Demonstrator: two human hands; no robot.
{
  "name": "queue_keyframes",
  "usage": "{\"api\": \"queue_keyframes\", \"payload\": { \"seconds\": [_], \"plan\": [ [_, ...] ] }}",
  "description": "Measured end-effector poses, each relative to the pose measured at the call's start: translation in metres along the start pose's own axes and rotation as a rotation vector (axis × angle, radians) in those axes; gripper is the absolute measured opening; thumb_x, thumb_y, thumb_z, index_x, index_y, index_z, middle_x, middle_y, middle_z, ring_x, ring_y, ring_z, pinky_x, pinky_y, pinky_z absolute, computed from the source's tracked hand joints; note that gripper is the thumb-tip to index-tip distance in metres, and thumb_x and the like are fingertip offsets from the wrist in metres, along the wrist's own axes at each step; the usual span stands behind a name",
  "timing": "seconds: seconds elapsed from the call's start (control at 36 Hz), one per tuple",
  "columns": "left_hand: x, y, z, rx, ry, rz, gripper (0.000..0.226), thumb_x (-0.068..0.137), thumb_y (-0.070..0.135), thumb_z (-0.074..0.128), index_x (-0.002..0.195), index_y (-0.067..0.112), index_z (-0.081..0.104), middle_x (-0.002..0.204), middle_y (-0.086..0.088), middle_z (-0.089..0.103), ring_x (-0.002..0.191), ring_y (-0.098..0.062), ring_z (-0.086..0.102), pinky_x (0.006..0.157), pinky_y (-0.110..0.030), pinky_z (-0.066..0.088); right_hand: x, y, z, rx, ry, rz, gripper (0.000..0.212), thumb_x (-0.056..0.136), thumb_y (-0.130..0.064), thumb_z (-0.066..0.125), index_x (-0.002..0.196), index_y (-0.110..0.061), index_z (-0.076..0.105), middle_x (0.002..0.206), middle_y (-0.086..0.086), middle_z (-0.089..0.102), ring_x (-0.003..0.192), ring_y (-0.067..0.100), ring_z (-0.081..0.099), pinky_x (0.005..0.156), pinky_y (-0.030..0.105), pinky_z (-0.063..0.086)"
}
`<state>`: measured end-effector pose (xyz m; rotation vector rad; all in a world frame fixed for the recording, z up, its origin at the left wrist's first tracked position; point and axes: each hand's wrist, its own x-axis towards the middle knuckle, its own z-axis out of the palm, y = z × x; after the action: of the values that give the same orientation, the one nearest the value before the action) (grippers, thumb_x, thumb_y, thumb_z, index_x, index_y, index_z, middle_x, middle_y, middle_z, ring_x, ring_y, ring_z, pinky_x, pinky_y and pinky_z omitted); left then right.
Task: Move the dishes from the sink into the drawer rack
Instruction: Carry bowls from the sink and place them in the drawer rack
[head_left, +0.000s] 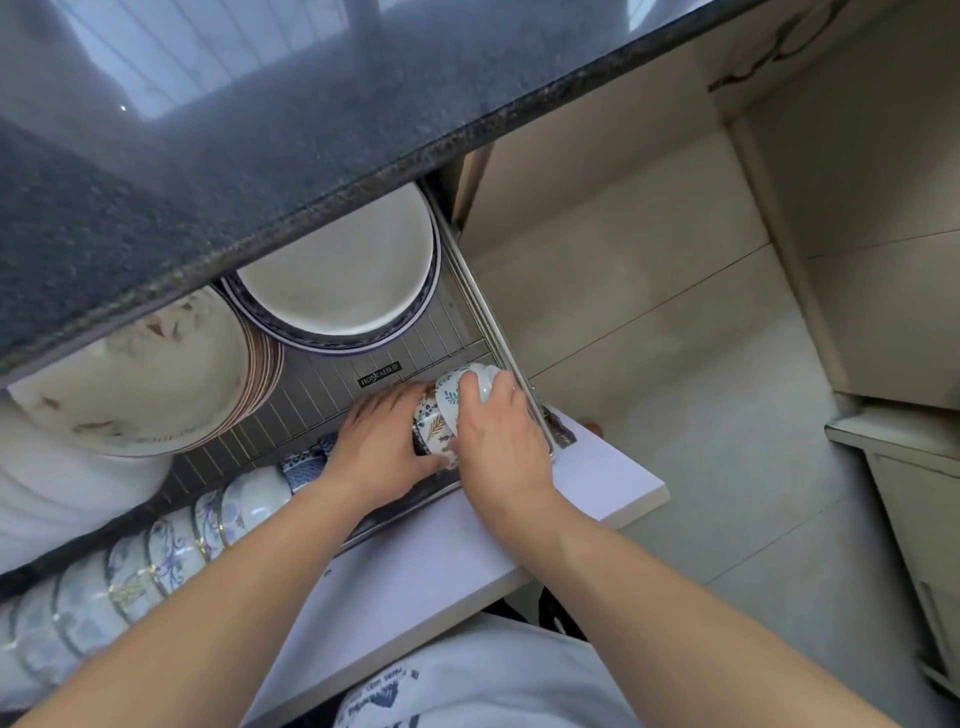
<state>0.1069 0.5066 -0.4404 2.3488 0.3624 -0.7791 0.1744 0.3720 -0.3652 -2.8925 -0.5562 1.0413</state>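
The pulled-out wire drawer rack (332, 382) lies under the dark counter. At its front right corner stand a few small white bowls (441, 413) with blue and brown leaf patterns, on edge. My left hand (382, 441) holds them from the left. From the right, my right hand (498, 441) grips the bowls, its fingers curled over the rightmost one. The sink is out of view.
Stacked plates (343, 280) with blue rims and a stack (140, 379) with brown rims sit at the rack's back. A row of patterned bowls (171, 540) runs along the front left. The white drawer front (467, 545) is below my hands. Tiled floor (701, 415) lies to the right.
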Motion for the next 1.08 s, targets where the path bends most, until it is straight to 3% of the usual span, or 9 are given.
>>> {"api": "queue_keyframes", "payload": {
  "seconds": [0.17, 0.25, 0.39, 0.69, 0.78, 1.0, 1.08],
  "plan": [
    [0.001, -0.001, -0.001, -0.021, 0.007, 0.007, 0.089, 0.061, 0.072, 0.065, 0.139, 0.034, 0.045, 0.132, 0.009, 0.060, 0.121, -0.020, 0.056, 0.102, -0.047, 0.046, 0.004, -0.004, 0.006, -0.070, -0.049, -0.005, 0.080, 0.065, -0.027, 0.093, 0.126, -0.015, 0.043, 0.112, 0.012, 0.047, 0.091, 0.026, 0.054, 0.053, 0.030, 0.033],
    [-0.001, 0.000, -0.001, -0.027, 0.009, 0.007, 0.091, 0.061, 0.068, 0.072, 0.139, 0.031, 0.045, 0.133, 0.007, 0.059, 0.121, -0.022, 0.056, 0.103, -0.046, 0.045, 0.002, -0.001, 0.004, -0.074, -0.050, -0.041, 0.077, 0.074, -0.021, 0.086, 0.132, -0.014, 0.036, 0.119, 0.013, 0.043, 0.100, 0.026, 0.049, 0.058, 0.029, 0.034],
    [-0.002, 0.005, -0.004, -0.019, 0.000, -0.006, 0.090, 0.063, 0.059, 0.080, 0.140, 0.028, 0.045, 0.135, 0.004, 0.057, 0.122, -0.025, 0.055, 0.102, -0.045, 0.045, 0.003, 0.000, 0.006, -0.075, -0.028, -0.036, 0.082, 0.068, -0.024, 0.091, 0.130, -0.014, 0.039, 0.112, 0.012, 0.043, 0.096, 0.026, 0.048, 0.053, 0.028, 0.033],
    [-0.003, 0.012, -0.007, -0.023, -0.001, -0.022, 0.092, 0.065, 0.057, 0.083, 0.142, 0.027, 0.043, 0.138, 0.002, 0.055, 0.125, -0.025, 0.055, 0.104, -0.047, 0.045, 0.010, 0.008, 0.004, 0.130, -0.129, 0.009, 0.082, 0.080, -0.017, 0.083, 0.141, -0.015, 0.029, 0.131, 0.017, 0.038, 0.111, 0.033, 0.050, 0.077, 0.038, 0.045],
    [-0.005, 0.012, -0.007, -0.024, -0.001, -0.031, 0.090, 0.065, 0.056, 0.081, 0.142, 0.028, 0.043, 0.138, 0.003, 0.055, 0.124, -0.025, 0.055, 0.104, -0.047, 0.046, 0.009, 0.006, 0.004, 0.184, -0.162, 0.033, 0.086, 0.079, -0.009, 0.080, 0.145, -0.015, 0.026, 0.134, 0.019, 0.037, 0.117, 0.035, 0.047, 0.086, 0.040, 0.047],
    [-0.005, 0.014, -0.008, 0.026, -0.009, -0.030, 0.092, 0.064, 0.062, 0.078, 0.142, 0.029, 0.041, 0.139, 0.003, 0.055, 0.126, -0.025, 0.054, 0.104, -0.049, 0.045, 0.012, 0.008, 0.004, 0.213, -0.229, 0.052, 0.098, 0.080, -0.013, 0.080, 0.154, -0.016, 0.016, 0.141, 0.022, 0.036, 0.125, 0.038, 0.045, 0.093, 0.043, 0.048],
    [-0.004, 0.017, -0.009, 0.020, -0.030, -0.038, 0.094, 0.062, 0.066, 0.074, 0.142, 0.029, 0.040, 0.140, 0.003, 0.054, 0.128, -0.025, 0.053, 0.106, -0.048, 0.044, 0.011, 0.007, 0.004, 0.177, -0.244, 0.039, 0.105, 0.080, -0.010, 0.080, 0.157, -0.016, 0.009, 0.150, 0.024, 0.026, 0.131, 0.039, 0.040, 0.099, 0.043, 0.046]
  ]
}}
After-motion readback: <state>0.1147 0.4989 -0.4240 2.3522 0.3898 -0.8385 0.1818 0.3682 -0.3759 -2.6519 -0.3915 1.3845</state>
